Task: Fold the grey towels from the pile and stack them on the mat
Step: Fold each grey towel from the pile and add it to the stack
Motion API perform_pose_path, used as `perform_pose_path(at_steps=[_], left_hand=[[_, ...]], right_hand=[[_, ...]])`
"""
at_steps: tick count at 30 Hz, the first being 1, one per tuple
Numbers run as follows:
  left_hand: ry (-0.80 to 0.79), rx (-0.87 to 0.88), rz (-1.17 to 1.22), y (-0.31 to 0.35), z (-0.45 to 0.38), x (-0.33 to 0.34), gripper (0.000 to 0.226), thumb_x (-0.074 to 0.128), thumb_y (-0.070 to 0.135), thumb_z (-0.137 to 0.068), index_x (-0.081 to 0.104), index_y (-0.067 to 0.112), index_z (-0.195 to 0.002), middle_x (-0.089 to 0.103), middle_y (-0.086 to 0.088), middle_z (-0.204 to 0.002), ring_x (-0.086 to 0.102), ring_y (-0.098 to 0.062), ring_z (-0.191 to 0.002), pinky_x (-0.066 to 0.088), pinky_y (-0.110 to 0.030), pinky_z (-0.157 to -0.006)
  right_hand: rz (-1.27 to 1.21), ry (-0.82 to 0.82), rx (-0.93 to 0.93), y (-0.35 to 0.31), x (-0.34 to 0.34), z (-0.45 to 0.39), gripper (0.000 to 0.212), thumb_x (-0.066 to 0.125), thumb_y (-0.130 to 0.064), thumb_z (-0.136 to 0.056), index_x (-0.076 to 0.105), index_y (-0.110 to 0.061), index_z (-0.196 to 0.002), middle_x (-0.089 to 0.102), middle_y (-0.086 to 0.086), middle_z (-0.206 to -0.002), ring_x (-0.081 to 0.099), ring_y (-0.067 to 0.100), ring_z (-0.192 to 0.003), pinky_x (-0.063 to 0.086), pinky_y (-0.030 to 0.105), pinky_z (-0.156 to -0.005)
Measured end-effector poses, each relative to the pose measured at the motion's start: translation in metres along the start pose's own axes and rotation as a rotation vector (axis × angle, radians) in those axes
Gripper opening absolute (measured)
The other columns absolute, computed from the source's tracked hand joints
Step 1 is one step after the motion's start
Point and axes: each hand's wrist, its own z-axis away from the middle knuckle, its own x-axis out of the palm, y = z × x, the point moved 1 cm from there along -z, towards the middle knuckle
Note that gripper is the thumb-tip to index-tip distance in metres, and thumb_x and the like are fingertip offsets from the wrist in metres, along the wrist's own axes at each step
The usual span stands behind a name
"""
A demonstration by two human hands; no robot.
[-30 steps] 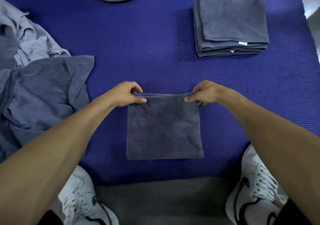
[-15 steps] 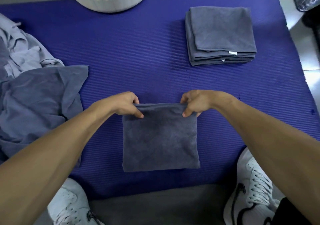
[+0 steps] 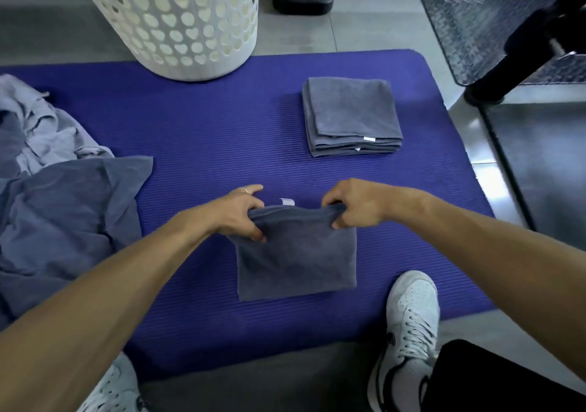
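Observation:
A folded grey towel point(image 3: 296, 261) hangs in front of me over the blue mat point(image 3: 203, 145), its far edge lifted and bunched, its near edge still on the mat. My left hand point(image 3: 242, 213) grips the far left corner. My right hand point(image 3: 352, 204) grips the far right corner. A white tag shows just beyond the lifted edge. A neat stack of folded grey towels point(image 3: 352, 117) lies on the mat at the far right. The pile of unfolded grey towels point(image 3: 60, 189) sprawls over the mat's left side.
A white perforated laundry basket point(image 3: 177, 18) stands at the mat's far edge. My white shoes point(image 3: 409, 326) rest at the near corners of the mat. Dark equipment with a black post point(image 3: 507, 72) stands on the tiled floor to the right.
Both hands have bunched and raised the towel's far edge off the mat, and the towel has shifted slightly right. The view has tilted up, showing more basket and floor.

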Motion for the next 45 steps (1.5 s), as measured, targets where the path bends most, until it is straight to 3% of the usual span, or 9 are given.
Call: perform_pose_path(at_steps=[2,4,7,15,24,30,36,42,45], left_hand=[[-0.024,0.047,-0.001,0.014,0.002,0.005,0.022,0.084,0.032,-0.069,0.069,0.03,-0.085,0.033,0.014,-0.154,0.03,-0.013,-0.143,0.039,-0.039,-0.105],[-0.042,0.034,0.008,0.024,0.005,0.005,0.021,0.081,0.031,-0.069,0.068,0.033,-0.085,0.065,0.014,-0.121,0.06,-0.015,-0.116,0.054,-0.039,-0.09],[0.004,0.039,-0.009,0.029,0.01,0.0,0.018,0.079,0.03,-0.072,0.063,0.029,-0.08,0.067,0.009,-0.085,0.064,-0.013,-0.08,0.053,-0.035,-0.067],[0.129,0.07,0.033,0.059,0.032,-0.038,0.032,0.076,0.026,-0.079,0.059,0.031,-0.105,0.064,0.008,-0.1,0.063,-0.012,-0.088,0.053,-0.034,-0.075],[0.286,0.092,-0.008,0.102,0.012,-0.115,0.008,0.074,0.024,-0.081,0.072,0.027,-0.088,0.072,0.007,-0.085,0.067,-0.015,-0.082,0.055,-0.039,-0.077],[0.668,0.208,0.091,0.14,-0.038,-0.182,0.009,0.073,0.017,-0.084,0.075,0.024,-0.089,0.072,0.006,-0.08,0.065,-0.014,-0.077,0.044,-0.016,-0.062],[1.024,0.413,-0.177,0.17,-0.097,-0.2,0.032,0.064,0.012,-0.081,0.071,0.021,-0.112,0.069,0.0,-0.102,0.06,-0.019,-0.093,0.048,-0.032,-0.081],[0.624,0.163,-0.596,0.141,-0.183,-0.089,0.036,0.057,0.013,-0.085,0.056,0.016,-0.121,0.055,-0.005,-0.126,0.056,-0.033,-0.111,0.051,-0.043,-0.08],[0.515,0.008,-0.554,0.131,-0.198,-0.022,0.053,0.053,0.007,-0.086,0.042,0.015,-0.137,0.032,-0.004,-0.152,0.034,-0.025,-0.139,0.05,-0.04,-0.088]], right_hand=[[0.034,0.029,-0.037,0.001,0.004,0.011,0.018,0.068,-0.016,-0.085,0.069,-0.017,-0.103,0.063,-0.005,-0.095,0.058,0.017,-0.089,0.05,0.035,-0.078],[0.017,0.049,-0.045,0.006,0.008,0.022,0.019,0.068,-0.017,-0.085,0.069,-0.017,-0.104,0.064,-0.005,-0.098,0.059,0.016,-0.09,0.051,0.037,-0.08],[-0.007,0.072,-0.029,0.018,0.01,0.036,0.02,0.069,-0.021,-0.088,0.068,-0.016,-0.107,0.063,-0.005,-0.098,0.059,0.017,-0.092,0.05,0.035,-0.081],[-0.072,0.203,0.034,0.032,-0.021,0.062,0.007,0.064,-0.016,-0.088,0.064,-0.017,-0.095,0.058,-0.009,-0.087,0.055,0.018,-0.088,0.047,0.034,-0.076],[-0.288,0.335,0.052,0.08,-0.098,0.055,0.015,0.07,-0.018,-0.088,0.069,-0.004,-0.093,0.069,0.014,-0.088,0.063,0.025,-0.077,0.054,0.041,-0.079],[-0.247,0.741,0.019,0.112,-0.18,0.03,0.004,0.069,-0.014,-0.088,0.067,-0.011,-0.09,0.064,0.004,-0.083,0.058,0.021,-0.081,0.04,0.026,-0.066],[-0.116,1.083,-0.055,0.157,-0.208,0.01,0.026,0.061,-0.002,-0.08,0.066,-0.006,-0.106,0.068,0.012,-0.104,0.061,0.03,-0.095,0.048,0.037,-0.085],[-0.108,0.809,0.187,0.227,-0.09,-0.065,0.034,0.057,-0.006,-0.084,0.054,-0.012,-0.118,0.058,0.009,-0.121,0.057,0.035,-0.106,0.05,0.043,-0.081],[-0.098,0.624,0.29,0.229,-0.026,-0.085,0.068,0.059,-0.004,-0.082,0.035,-0.011,-0.145,0.026,0.004,-0.159,0.036,0.028,-0.139,0.046,0.038,-0.091]])
